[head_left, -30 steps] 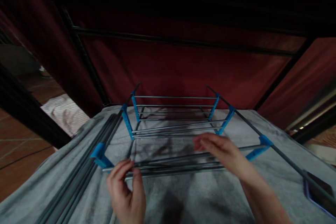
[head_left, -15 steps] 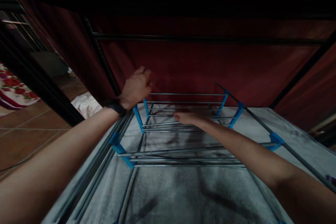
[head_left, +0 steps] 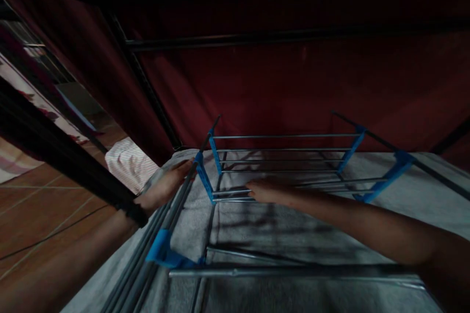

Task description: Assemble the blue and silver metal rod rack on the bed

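A rack of grey metal tubes joined by blue plastic brackets lies on a grey blanket (head_left: pixel 249 234). My left hand (head_left: pixel 171 181) is at the rack's left side pole (head_left: pixel 179 195), its fingers closed against it just below a blue bracket (head_left: pixel 204 176). Some of those fingertips are hidden behind the pole. My right hand (head_left: pixel 264 190) reaches across the middle and is closed on a thin metal rod (head_left: pixel 231 192) near that bracket's lower end. Closer to me, thicker tubes (head_left: pixel 293 271) cross from another blue bracket (head_left: pixel 169 252).
A dark red curtain (head_left: pixel 264 88) hangs behind the rack, crossed by a black metal bar (head_left: pixel 227 40). A black post (head_left: pixel 66 151) slants down on the left. Beyond it are a tiled floor (head_left: pixel 47 205) and a striped white cloth (head_left: pixel 130 164).
My left hand has come down from above the rack's far left corner to its left side pole. My right hand stays at the rods. The view has shifted closer and turned left.
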Available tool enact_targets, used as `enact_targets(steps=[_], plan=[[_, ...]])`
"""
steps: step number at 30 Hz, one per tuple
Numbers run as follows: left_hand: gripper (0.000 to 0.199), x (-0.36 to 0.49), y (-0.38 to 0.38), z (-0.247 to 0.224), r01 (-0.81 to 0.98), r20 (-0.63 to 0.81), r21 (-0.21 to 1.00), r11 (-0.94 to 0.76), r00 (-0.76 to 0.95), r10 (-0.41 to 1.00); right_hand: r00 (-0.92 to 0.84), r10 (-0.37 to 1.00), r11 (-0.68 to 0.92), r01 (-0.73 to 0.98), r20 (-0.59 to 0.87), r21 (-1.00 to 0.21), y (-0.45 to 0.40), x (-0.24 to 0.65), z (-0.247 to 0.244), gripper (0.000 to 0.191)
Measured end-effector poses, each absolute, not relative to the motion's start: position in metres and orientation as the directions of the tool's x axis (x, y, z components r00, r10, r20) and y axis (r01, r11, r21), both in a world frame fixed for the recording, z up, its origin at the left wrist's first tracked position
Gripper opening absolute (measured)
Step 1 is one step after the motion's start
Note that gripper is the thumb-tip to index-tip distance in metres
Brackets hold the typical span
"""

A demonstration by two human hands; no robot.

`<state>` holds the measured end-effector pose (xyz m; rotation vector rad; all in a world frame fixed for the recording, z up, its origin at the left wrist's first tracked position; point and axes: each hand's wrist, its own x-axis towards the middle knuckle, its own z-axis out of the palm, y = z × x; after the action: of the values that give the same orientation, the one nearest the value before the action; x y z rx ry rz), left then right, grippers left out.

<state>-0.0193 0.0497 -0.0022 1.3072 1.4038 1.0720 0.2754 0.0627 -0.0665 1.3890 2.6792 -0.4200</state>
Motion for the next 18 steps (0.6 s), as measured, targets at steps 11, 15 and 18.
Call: enact_targets(steps=[11, 15, 18], plan=[[0.048, -0.001, 0.064, -0.017, -0.029, -0.063, 0.997, 0.069, 0.176, 0.982, -0.595, 0.781, 0.535, 0.794, -0.19, -0.291, 0.066, 0.272, -0.081, 0.026], [0.048, 0.005, 0.064, -0.015, 0.061, -0.037, 0.998, 0.028, 0.155, 0.987, -0.611, 0.771, 0.559, 0.785, -0.181, -0.267, 0.064, 0.268, -0.074, 0.03], [0.049, 0.006, 0.066, -0.015, 0.09, -0.005, 0.996, -0.009, 0.152, 0.988, -0.63, 0.752, 0.58, 0.773, -0.194, -0.258, 0.062, 0.267, -0.07, 0.027]])
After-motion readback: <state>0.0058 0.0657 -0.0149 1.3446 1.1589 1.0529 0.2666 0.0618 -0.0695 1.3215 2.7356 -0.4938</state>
